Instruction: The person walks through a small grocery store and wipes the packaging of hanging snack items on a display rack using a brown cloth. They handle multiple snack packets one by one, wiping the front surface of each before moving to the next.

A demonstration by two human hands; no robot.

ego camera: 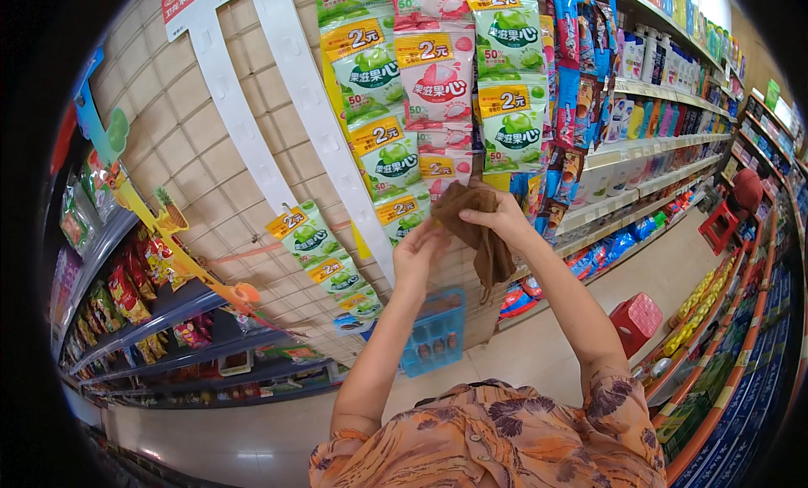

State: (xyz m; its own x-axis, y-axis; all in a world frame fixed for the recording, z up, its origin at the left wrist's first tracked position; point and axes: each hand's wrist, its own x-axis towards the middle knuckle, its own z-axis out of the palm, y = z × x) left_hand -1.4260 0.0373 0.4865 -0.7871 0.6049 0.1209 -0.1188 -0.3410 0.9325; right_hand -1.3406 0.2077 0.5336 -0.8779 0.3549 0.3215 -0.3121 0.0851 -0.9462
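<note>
My right hand [503, 218] grips a brown cloth [499, 254], thumb on top, and its loose end hangs down. The cloth covers the bottom of a middle strip of pink candy packets [435, 77]. Just left of the cloth is my left hand [418, 251], its fingers bent and partly blurred. It is close to the lowest green packet [404, 216] of the strip beside it; whether it touches packet or cloth is unclear. Another strip of green packets [511, 122] hangs to the right, above my right hand.
A wire grid panel [252, 147] carries white hanging strips [303, 90] and a shorter green packet strip [325, 260]. Below stands a blue plastic basket [435, 367]. Snack shelves [151, 317] are left, bottle shelves [656, 140] right. Red stools [637, 317] stand in the aisle.
</note>
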